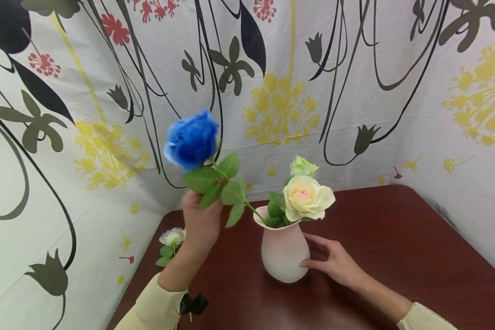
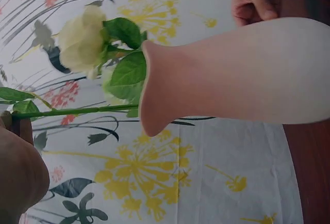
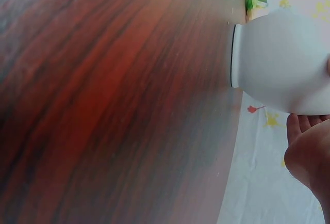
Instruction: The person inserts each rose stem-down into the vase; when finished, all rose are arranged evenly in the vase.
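Note:
My left hand (image 1: 203, 220) pinches the green stem of a blue rose (image 1: 192, 140), just below the bloom among its leaves. In the left wrist view the stem (image 2: 87, 111) runs into the mouth of a pinkish-white vase (image 2: 232, 74); its lower end is hidden inside. Upright on the table, the vase (image 1: 284, 256) holds a cream rose (image 1: 307, 198) with a pink centre and a smaller pale green rose (image 1: 303, 167) behind it. My right hand (image 1: 334, 262) holds the vase's right side, thumb in front and fingers behind.
A white rose (image 1: 172, 237) with green leaves lies at the left of the dark red-brown table (image 1: 379, 247), partly hidden by my left forearm. Flower-printed cloth (image 1: 346, 114) stands behind and along both sides. A small black object (image 1: 193, 304) sits at my left cuff.

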The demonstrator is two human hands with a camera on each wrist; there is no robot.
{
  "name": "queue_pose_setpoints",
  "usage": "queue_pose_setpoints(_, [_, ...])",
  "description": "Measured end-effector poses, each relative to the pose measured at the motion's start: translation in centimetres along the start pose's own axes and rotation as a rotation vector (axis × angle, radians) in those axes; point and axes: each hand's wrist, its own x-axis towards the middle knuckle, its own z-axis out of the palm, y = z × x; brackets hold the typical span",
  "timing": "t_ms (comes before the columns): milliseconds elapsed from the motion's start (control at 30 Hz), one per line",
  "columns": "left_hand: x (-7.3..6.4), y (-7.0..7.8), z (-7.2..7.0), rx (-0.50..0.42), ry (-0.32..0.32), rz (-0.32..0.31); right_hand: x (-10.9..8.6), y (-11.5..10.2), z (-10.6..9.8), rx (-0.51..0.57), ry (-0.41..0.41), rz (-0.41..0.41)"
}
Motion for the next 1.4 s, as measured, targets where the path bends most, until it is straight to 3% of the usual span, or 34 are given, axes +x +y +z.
queue_pose_setpoints(67, [-0.5, -0.4, 0.3, 0.066, -0.078, 0.071, 0.0, 0.0, 0.0, -0.001, 0.001, 0.0])
queue_pose_setpoints(200, [-1.5, -1.5, 0.8, 0.063, -0.242, 0.147, 0.0, 0.1, 0.0, 0.004, 0.003, -0.003])
queue_pose_setpoints(400, [-2.7, -3.3, 1.2, 0.077, -0.365, 0.22, 0.0, 0.2, 0.0, 0.013, -0.001, -0.017])
queue_pose_setpoints(567, [-3.4, -4.5, 1.2, 0.238, -0.476, 0.34, 0.0, 0.2, 0.1, 0.014, -0.001, -0.021])
queue_pose_setpoints(667, [-3.6, -4.8, 1.1, 0.344, -0.528, 0.356, 0.0, 0.1, 0.1, 0.014, -0.001, -0.011])
queue_pose_setpoints(867, [-3.8, -4.8, 0.6, 0.481, -0.569, 0.322, -0.1, 0.0, 0.1, 0.014, -0.001, -0.002])
queue_pose_setpoints(1100, [-4.4, -4.6, 0.7, 0.479, -0.537, 0.26, 0.0, 0.1, 0.1, 0.011, 0.006, -0.032])
queue_pose_setpoints(1167, [-4.4, -4.4, 0.9, 0.508, -0.538, 0.271, 0.0, 0.1, 0.1, 0.008, 0.004, -0.028])
queue_pose_setpoints(1300, [-4.3, -4.0, 1.2, 0.637, -0.543, 0.366, 0.0, 0.0, 0.1, 0.006, 0.003, -0.015])
queue_pose_setpoints(1400, [-4.2, -4.1, 1.5, 0.731, -0.57, 0.381, 0.0, -0.1, 0.2, -0.003, 0.01, -0.011])
